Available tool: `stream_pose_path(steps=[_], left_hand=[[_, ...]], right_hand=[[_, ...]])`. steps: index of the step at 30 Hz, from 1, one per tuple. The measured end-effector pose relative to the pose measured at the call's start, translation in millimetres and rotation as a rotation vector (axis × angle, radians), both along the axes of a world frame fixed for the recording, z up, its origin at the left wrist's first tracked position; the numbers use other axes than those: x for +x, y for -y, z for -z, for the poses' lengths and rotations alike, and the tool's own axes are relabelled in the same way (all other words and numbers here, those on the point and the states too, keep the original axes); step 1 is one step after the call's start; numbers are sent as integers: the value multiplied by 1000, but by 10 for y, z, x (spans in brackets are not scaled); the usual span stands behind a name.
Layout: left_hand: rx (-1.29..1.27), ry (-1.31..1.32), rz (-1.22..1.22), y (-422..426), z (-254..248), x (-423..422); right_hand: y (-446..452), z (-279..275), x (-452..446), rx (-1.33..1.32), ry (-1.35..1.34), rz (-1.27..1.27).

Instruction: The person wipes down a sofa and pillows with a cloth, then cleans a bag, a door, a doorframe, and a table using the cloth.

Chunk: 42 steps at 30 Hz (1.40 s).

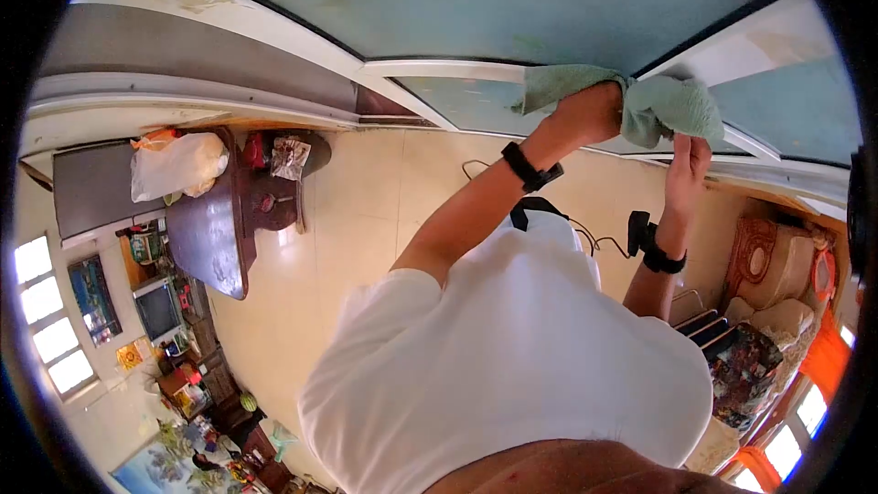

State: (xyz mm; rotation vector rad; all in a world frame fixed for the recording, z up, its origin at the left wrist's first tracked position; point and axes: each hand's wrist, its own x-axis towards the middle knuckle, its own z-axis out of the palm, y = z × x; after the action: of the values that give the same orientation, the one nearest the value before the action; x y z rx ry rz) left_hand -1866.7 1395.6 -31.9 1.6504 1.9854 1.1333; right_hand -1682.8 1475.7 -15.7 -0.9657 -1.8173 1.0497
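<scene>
A green cloth [672, 110] lies bunched against the white frame and blue-green glass panel at the upper right. Its left part spreads along the frame's crossbar. My left hand [590, 114] is closed on the middle of the cloth, and its fingers are partly hidden by the fabric. Just right of it and lower, my right hand [690, 165] has its fingers bent together at the cloth's lower edge, pinching it. Both wrists wear black bands.
Large glass panels [457, 0] in white frames span the top. At left stands a dark wooden table [206, 229] near a white plastic bag [178, 165]. Shelves with a small screen [157, 308] are at the far left. A patterned sofa [777, 274] sits at right. A cable [590, 236] hangs near my waist.
</scene>
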Motion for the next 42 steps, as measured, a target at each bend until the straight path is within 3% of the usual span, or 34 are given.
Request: stream_pose_path(steps=[2,4,5,6,7,9,10,12,16,20,22,26,28,30,31,33,34,36,38,40,42], left_hand=[[92,-50,-40,62,136,18],[-358,280,92,207,145,-145],[-430,566,204,223,260,-216],[-436,578,184,216,503,-268],[-527,530,246,156,788,-321],[-674,374,289,77,837,-408],[-669,366,289,48,823,-440],[-681,480,317,77,800,-416],[-417,710,334,273,851,-517],[-436,855,387,705,1025,-1065],[-465,944,371,1051,1187,-1423],[-570,800,225,1639,1146,-1886],[-479,370,91,1890,1128,-1922],[-410,405,62,2108,1171,-1982],[-350,431,32,2229,1189,-2032],[-272,448,-11,2372,1246,-2192],[-427,383,8,2425,1320,-2305],[-569,310,16,2539,1377,-2478],[-77,303,-113,2820,1427,-2387],[-80,402,-135,2966,1130,-2375],[111,249,-260,2997,1097,-2423]], right_hand=[[-26,-59,-54,-16,-92,-178],[-65,-17,-58,46,-23,-223],[-83,10,-55,127,65,-210],[-69,56,-40,115,70,-230],[-68,134,-33,-107,-316,-226],[-270,283,153,220,-67,-218],[-375,358,243,387,39,-192],[-360,333,289,85,-391,-352],[-229,173,141,70,-211,-246],[51,206,-234,124,-160,-217],[162,306,-499,51,-41,-325],[471,600,-1152,-119,22,-441],[715,753,-1457,-353,-256,-595],[945,861,-1724,-585,-447,-670],[1034,893,-1871,-471,-302,-706],[1511,450,-2249,-227,220,-561],[1751,223,-2440,-116,477,-509],[2151,27,-2751,357,180,-518],[2366,40,-2926,349,213,-456],[2396,155,-2983,314,237,-326],[2454,60,-3021,251,336,-329]])
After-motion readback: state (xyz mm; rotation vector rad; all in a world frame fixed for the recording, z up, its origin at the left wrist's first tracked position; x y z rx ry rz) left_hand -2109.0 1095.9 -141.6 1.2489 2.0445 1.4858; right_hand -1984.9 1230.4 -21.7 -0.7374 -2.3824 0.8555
